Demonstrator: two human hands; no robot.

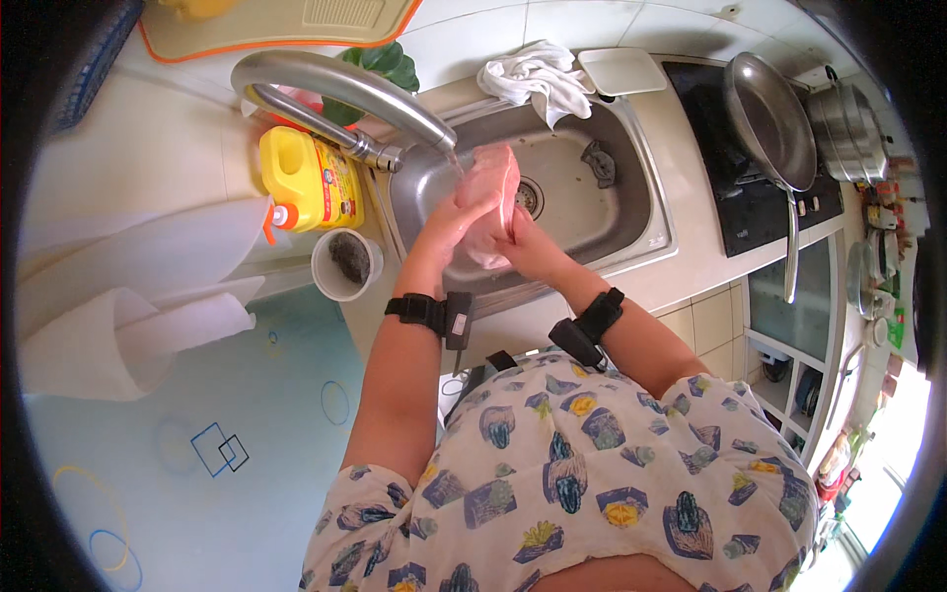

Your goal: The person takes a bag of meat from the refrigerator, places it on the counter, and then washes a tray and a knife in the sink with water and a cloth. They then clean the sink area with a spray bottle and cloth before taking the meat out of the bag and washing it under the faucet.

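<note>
A slab of raw pink meat (493,176) with a pale edge is held over the sink (639,212). Gripping its left side is my left hand (450,225), fingers wrapped against the meat. My right hand (534,249) holds the lower right side, its fingertips partly hidden behind the slab. The curved metal faucet (345,74) reaches over from the left, and a thin stream of water from its spout falls by the upper left of the meat. Below the slab, the drain (530,197) shows in part at its right.
A yellow jug (293,178) and a white tub (345,264) holding a dark scouring pad stand left of the sink. A white cloth (538,79) and a shallow white tray (621,71) lie behind it. A frying pan (769,123) rests on the black stove (735,212).
</note>
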